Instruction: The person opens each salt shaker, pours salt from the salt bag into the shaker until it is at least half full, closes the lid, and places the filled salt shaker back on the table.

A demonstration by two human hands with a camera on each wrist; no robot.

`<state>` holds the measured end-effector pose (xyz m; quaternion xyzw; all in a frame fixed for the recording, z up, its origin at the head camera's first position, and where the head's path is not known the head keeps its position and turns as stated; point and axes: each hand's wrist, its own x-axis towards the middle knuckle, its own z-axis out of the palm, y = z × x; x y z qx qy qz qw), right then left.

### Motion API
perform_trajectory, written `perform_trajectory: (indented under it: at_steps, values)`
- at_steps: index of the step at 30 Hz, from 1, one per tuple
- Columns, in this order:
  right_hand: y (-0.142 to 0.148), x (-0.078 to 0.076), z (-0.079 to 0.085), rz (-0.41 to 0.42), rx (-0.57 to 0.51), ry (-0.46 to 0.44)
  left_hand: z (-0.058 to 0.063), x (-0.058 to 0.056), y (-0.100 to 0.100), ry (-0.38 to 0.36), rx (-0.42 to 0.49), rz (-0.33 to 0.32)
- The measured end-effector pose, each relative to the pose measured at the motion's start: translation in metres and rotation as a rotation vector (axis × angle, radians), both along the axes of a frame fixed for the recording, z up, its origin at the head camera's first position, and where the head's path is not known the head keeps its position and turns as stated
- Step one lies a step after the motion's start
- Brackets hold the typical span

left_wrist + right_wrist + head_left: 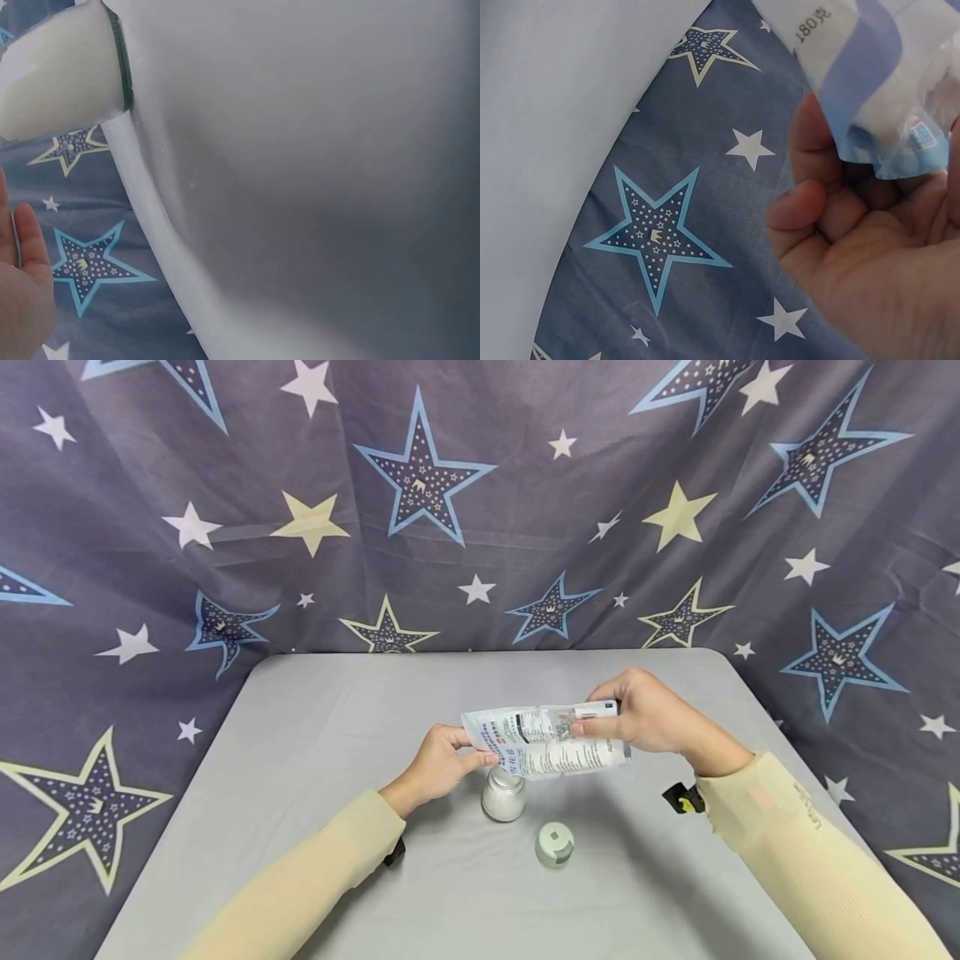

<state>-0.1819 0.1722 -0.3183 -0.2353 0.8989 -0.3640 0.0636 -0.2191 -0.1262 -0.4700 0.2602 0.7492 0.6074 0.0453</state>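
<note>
Over the middle of the table, both hands hold a printed white-and-blue plastic pouch lying nearly sideways. My right hand grips its right end, thumb across the printed face; in the right wrist view, curled fingers surround the pouch's blue corner. At the other end, my left hand pinches the pouch's edge between thumb and fingers. Just below that end stands a small glass jar with whitish contents, its mouth partly covered by the pouch. A pale green lid sits on the table, right of the jar and nearer me.
A grey cloth covers the table. Behind it and at both sides hangs a dark curtain with star prints. Black straps show beneath both wrists.
</note>
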Motion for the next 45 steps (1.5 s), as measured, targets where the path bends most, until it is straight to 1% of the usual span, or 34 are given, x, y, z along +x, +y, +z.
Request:
perform_trajectory:
  at_steps: [5, 10, 17, 22, 30, 35, 45]
  values:
    - [0.001, 0.001, 0.001, -0.006, -0.017, -0.025, 0.001, 0.000, 0.001, 0.014, -0.018, 0.007]
    - [0.001, 0.001, 0.001, -0.007, -0.008, -0.010, 0.001, 0.000, 0.001, 0.033, -0.013, 0.008]
    - [0.002, 0.001, -0.001, -0.001, 0.003, -0.007, 0.002, 0.001, 0.000, 0.012, -0.019, 0.013]
    - [0.004, 0.001, -0.003, -0.001, -0.004, -0.020, 0.002, 0.001, 0.000, 0.017, -0.024, 0.017]
    - [0.009, 0.001, -0.008, -0.014, 0.000, -0.037, 0.004, 0.002, 0.000, 0.021, -0.046, 0.035]
    - [0.012, 0.001, -0.011, -0.023, -0.006, -0.057, 0.007, 0.002, -0.001, 0.041, -0.055, 0.029]
    - [0.019, 0.002, -0.022, -0.015, -0.048, -0.094, 0.010, 0.001, -0.004, 0.064, -0.094, 0.027]
